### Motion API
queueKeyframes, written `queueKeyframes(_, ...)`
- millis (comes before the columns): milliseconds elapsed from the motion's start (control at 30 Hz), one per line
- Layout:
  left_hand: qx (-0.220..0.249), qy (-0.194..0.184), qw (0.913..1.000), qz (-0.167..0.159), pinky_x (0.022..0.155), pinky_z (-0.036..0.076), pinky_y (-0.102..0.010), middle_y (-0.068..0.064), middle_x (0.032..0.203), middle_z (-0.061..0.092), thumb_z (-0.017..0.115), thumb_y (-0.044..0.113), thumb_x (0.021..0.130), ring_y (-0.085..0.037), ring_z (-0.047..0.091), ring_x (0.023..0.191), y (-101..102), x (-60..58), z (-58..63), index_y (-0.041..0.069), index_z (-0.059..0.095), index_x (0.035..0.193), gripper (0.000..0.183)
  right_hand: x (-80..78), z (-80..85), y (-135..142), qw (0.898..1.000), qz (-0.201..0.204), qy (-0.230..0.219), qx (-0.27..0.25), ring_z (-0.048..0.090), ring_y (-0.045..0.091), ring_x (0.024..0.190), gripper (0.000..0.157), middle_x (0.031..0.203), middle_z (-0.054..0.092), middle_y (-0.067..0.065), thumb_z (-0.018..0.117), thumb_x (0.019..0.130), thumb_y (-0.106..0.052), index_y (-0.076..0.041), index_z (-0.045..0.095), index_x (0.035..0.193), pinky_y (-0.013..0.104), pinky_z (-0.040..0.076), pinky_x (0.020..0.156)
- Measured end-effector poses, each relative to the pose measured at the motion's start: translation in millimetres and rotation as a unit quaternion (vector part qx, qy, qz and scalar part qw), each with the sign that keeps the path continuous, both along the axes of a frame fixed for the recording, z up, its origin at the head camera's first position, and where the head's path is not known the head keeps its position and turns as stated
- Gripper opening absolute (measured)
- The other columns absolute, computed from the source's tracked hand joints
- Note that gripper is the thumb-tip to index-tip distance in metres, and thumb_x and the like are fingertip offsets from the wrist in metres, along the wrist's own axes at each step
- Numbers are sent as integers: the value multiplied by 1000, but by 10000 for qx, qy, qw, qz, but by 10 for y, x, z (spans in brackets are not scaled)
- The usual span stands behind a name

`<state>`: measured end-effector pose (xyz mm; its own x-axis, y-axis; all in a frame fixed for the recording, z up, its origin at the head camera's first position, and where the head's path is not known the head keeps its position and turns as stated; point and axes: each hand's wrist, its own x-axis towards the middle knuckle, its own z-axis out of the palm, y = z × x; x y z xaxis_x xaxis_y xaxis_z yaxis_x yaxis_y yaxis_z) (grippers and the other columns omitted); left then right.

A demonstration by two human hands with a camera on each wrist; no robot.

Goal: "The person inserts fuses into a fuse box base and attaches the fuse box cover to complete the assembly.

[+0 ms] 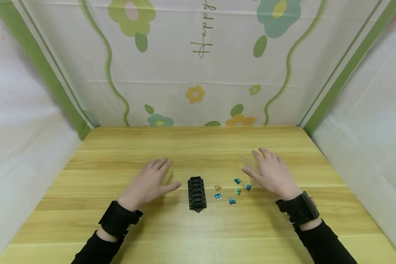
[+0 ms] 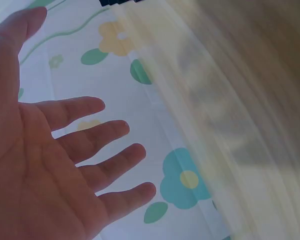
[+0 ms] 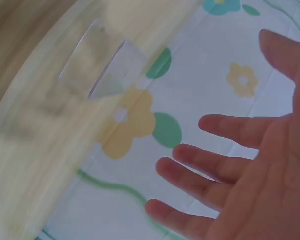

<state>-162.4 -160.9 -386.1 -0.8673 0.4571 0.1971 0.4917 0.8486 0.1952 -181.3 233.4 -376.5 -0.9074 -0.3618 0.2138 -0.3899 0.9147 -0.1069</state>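
Note:
My left hand (image 1: 148, 184) hovers over the table left of a black oblong plastic holder (image 1: 197, 194), its fingers spread and nothing held. The holder has a row of raised crosswise slots and a pointed front end. To its right lie several small flat pieces: one orange (image 1: 217, 187), one green (image 1: 238, 191) and others blue (image 1: 232, 201). My right hand (image 1: 271, 175), also with loosely spread fingers and no object in it, is just right of these pieces. Close by its fingers stands a clear plastic box (image 3: 102, 62), partly hidden by the hand in the head view.
The wooden table (image 1: 198, 242) ends at a white cloth backdrop (image 1: 198, 69) with printed flowers. White cloth walls (image 1: 366, 139) flank both sides. A dark edge (image 2: 121, 2) of the holder shows at the top of the left wrist view.

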Motion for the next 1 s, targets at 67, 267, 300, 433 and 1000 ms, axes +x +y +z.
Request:
queueKeyframes(67,25,8,10000,-58,105,23,-52,-18,144,38,49,70,86,-38,36,129,51,9,-16,6,41,144,87,7,-3,-61,9997,165,172,-89,39,44,123,74,138,38,27,45,95,-58,1,43,140,58,29,97)
queueKeyframes(267,19,-44,9997,-252,105,23,-51,-15,145,37,55,72,80,-36,36,130,203,40,-74,6,40,145,94,-5,-34,-280,9909,1146,657,-264,50,34,114,52,124,54,20,61,92,-38,2,57,126,48,40,93)
queueKeyframes(300,9,-83,9995,-291,105,23,-50,-15,145,37,56,72,79,-35,36,131,225,46,-83,6,39,145,95,-10,-46,-319,9886,1306,712,-249,53,32,112,49,121,56,17,63,91,-37,1,60,123,45,42,91)
queueKeyframes(433,-136,-213,9984,-505,105,24,-48,-15,145,38,52,78,76,-35,37,130,304,62,-128,6,39,145,100,-19,-94,-470,9792,1855,805,-176,58,22,99,35,109,62,8,68,88,-29,-5,67,113,34,47,82)
queueKeyframes(1000,-236,-1202,9889,-836,94,41,-42,-12,141,44,59,80,66,-30,43,126,468,36,-182,8,29,150,115,-50,-202,-764,9610,2763,114,-12,60,15,94,15,108,61,4,72,83,-11,-14,71,98,24,48,77)
